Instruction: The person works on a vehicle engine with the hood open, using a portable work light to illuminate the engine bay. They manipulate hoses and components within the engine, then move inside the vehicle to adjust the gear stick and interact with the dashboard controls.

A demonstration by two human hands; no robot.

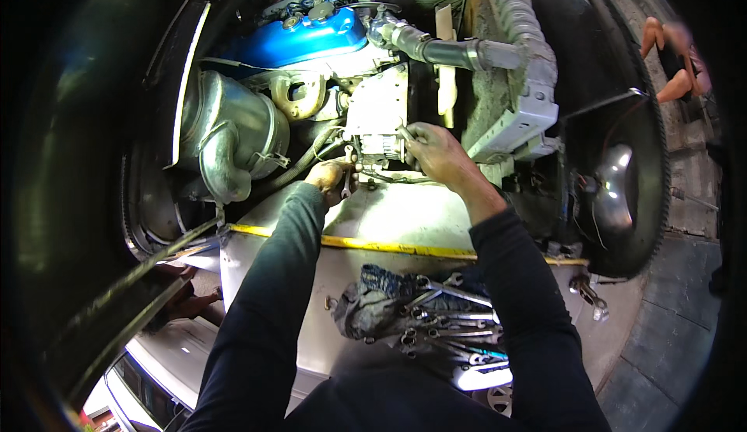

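My left hand (333,178) is closed around a small combination wrench (347,173), which stands nearly upright just left of a finned metal engine part (380,145). Opposite it, my right hand (437,152) reaches to the right edge of that same part. Thumb and fingers are pinched together there, and whatever lies between them is too small to name. Strong light washes out the pale upper block (377,105) above the fins. Dark hoses (311,156) run beside my left hand.
A blue engine cover (303,41), a silver canister (233,124) and a pipe (443,50) surround the work area. Nearer me, several wrenches (451,331) lie on a dark cloth (362,307) beyond a yellow-edged panel (373,244). Another person's bare limbs (675,82) show far right.
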